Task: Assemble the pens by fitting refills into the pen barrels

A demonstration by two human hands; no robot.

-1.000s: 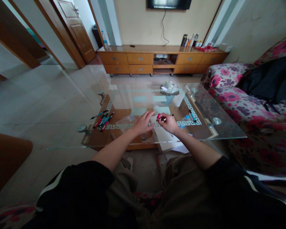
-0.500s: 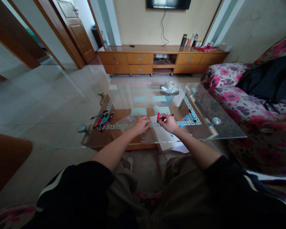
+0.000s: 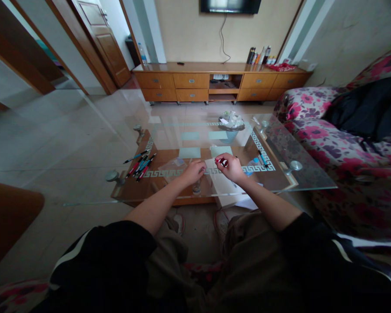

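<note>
Over the near part of the glass table (image 3: pixel 299 178), my right hand (image 3: pixel 231 167) is closed in a pinch on a small red pen part (image 3: pixel 217 161), mostly covered by the fingers. My left hand (image 3: pixel 194 171) is just left of it, its fingers curled together; whatever they hold, if anything, is too small to make out. A gap separates the two hands. To the left lies a loose pile of red, blue and black pens (image 3: pixel 140 167). A blue-and-black pen (image 3: pixel 263 159) rests by itself on the right.
Near my left hand is a clear plastic bag (image 3: pixel 173 164). A clear bottle-like object (image 3: pixel 196 188) shows below that hand. White papers (image 3: pixel 226 193) show through the glass. A filled waste basket (image 3: pixel 230 134) stands beyond, and a flowered sofa (image 3: pixel 309 104) borders the right.
The red pen part in my right hand has turned from upright and now shows less between the fingers. My left hand has barely shifted.
</note>
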